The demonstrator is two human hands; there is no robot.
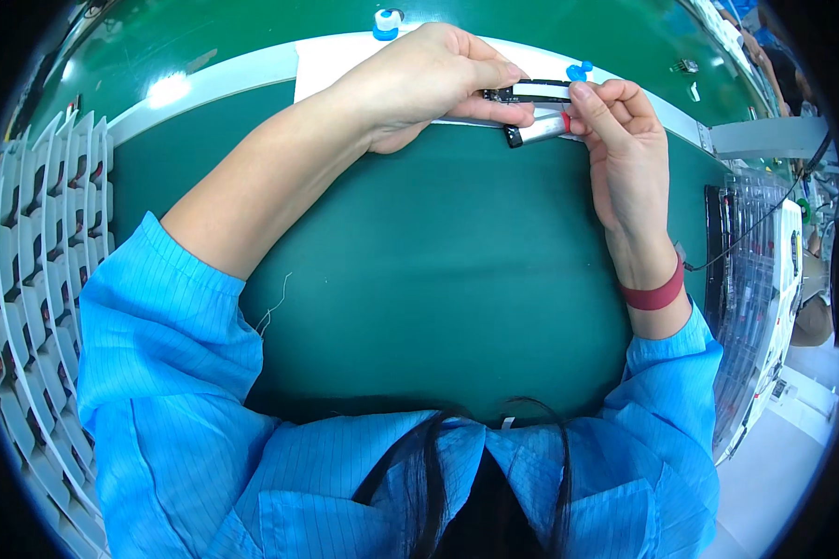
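My left hand (438, 82) is closed on the left end of a slim black frame-like part (552, 100) with a pale strip along it, up at the far side of the mat. Thumb and fingers of my right hand (625, 121) pinch the right end of the same part. Just below it sits a silver block-shaped piece (539, 129) with a black end and a bit of red at its right. Fingers of both hands are close to that piece; whether either one grips it or it joins the black part, I cannot tell.
A white sheet (319, 67) lies under the hands on the green mat (419, 279). Beyond stand a small blue-and-white bottle (387, 23) and a blue object (579, 71). Stacked pale trays (42, 279) fill the left; clear trays (746, 252) the right. A cord runs from my red wristband (654, 291).
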